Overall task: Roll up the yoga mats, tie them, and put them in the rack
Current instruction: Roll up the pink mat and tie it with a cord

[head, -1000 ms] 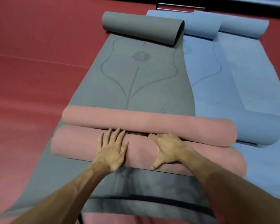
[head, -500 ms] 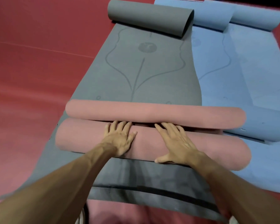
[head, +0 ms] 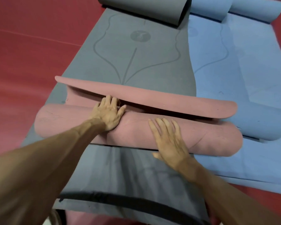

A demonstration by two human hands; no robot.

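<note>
Pink roll (head: pixel 136 132) lying crosswise at centre frame, on top of grey mat (head: pixel 136 65); right end overhanging onto blue mat (head: pixel 242 75). Not fully rolled: loose pink flap (head: pixel 152 98) just above the roll in frame, curled up and back toward it, dark gap between the two.

Left hand (head: pixel 109 112) on top of the roll, left of centre; fingers (head: pixel 111 101) released, laid over the crest, tips at the gap under the flap. Grasping nothing.

Right hand (head: pixel 169 140) lower right of the left one, on the roll's near face; fingers (head: pixel 162 125) straight and spread, pressing flat, thumb down at the seam between roll and grey mat. Also grasping nothing.

Grey mat flat from bottom of frame to top centre, line pattern and round logo (head: pixel 140 36) visible, far end curled into a loose tube (head: pixel 144 8) at the top edge. Dark band (head: pixel 120 203) across its near end, bottom of frame.

Blue mat along the right side, touching the grey one; curled blue end (head: pixel 266 125) at mid right, just beside the pink roll's end. One blue mat or two: cannot tell.

Red floor (head: pixel 31 54) filling the left side.
</note>
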